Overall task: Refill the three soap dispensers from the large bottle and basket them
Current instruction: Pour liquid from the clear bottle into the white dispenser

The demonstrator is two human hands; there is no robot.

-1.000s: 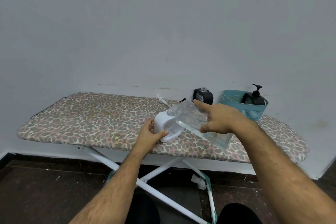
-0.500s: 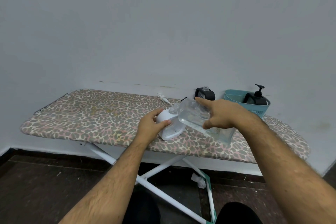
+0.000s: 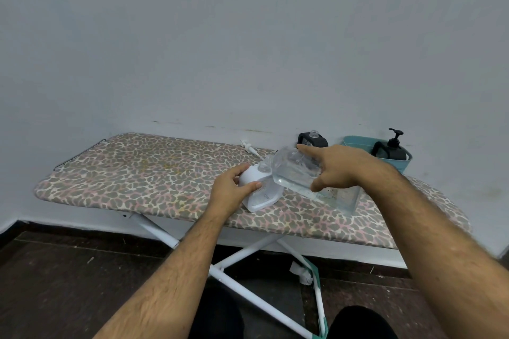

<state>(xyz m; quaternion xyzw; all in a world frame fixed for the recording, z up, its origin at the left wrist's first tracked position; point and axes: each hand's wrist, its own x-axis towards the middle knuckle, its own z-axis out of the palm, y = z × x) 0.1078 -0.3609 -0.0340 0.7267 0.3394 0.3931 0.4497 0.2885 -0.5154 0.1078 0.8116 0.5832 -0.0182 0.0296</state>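
My right hand (image 3: 337,169) grips the large clear bottle (image 3: 305,177), tilted with its neck down to the left over the open mouth of a white soap dispenser (image 3: 260,191). My left hand (image 3: 232,187) holds that white dispenser, which leans on the ironing board (image 3: 137,173). A black dispenser (image 3: 312,140) with its top off stands at the back by the wall. Another black dispenser (image 3: 391,147) with its pump on sits inside the teal basket (image 3: 355,143) at the back right. A loose white pump (image 3: 248,146) lies on the board near the wall.
The leopard-print board stands on white crossed legs (image 3: 242,256) over a dark floor. A plain wall runs close behind the board. The board's left half holds nothing.
The white dispenser and the clear bottle have stayed together while the view shifted slightly; my left hand has slid higher up the dispenser's side. The bottle stays tilted.
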